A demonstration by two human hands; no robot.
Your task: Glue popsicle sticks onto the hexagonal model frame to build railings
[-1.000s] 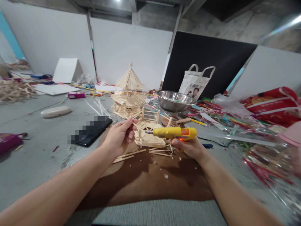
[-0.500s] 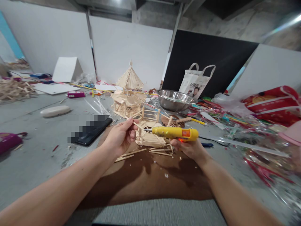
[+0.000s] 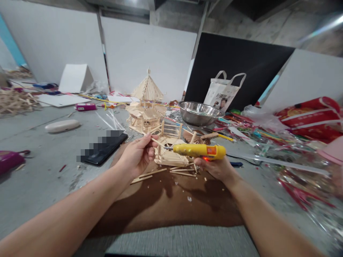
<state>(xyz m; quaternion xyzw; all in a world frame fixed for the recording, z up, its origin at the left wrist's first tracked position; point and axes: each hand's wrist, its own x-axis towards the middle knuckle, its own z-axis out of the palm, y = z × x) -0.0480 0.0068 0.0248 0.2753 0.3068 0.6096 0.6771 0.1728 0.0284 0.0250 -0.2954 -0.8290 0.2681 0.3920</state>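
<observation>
Between thumb and fingers, my left hand (image 3: 142, 150) pinches a thin wooden stick (image 3: 158, 142). My right hand (image 3: 215, 169) is wrapped round a yellow hot glue gun (image 3: 198, 151) with a red light glowing on its underside. The gun's metal nozzle is at the stick's right end; whether they touch I cannot tell. Just behind both hands stands a small railed platform (image 3: 173, 159) built of sticks, partly hidden by the gun. Loose wooden sticks (image 3: 183, 173) lie in front of it on a brown mat (image 3: 171, 210). Farther back rises a stick-built pavilion (image 3: 147, 114) with a pointed roof.
A black phone (image 3: 105, 150) and a white oval case (image 3: 62, 126) lie to the left. Behind on the right are a steel bowl (image 3: 199, 116) and a white bag (image 3: 222, 92). Coloured strips and plastic wrapping (image 3: 302, 171) clutter the right side. A brown folded fan-like piece (image 3: 191, 136) is behind the gun.
Almost nothing differs. The view has shifted very slightly, and both hands keep their hold on the stick and the glue gun.
</observation>
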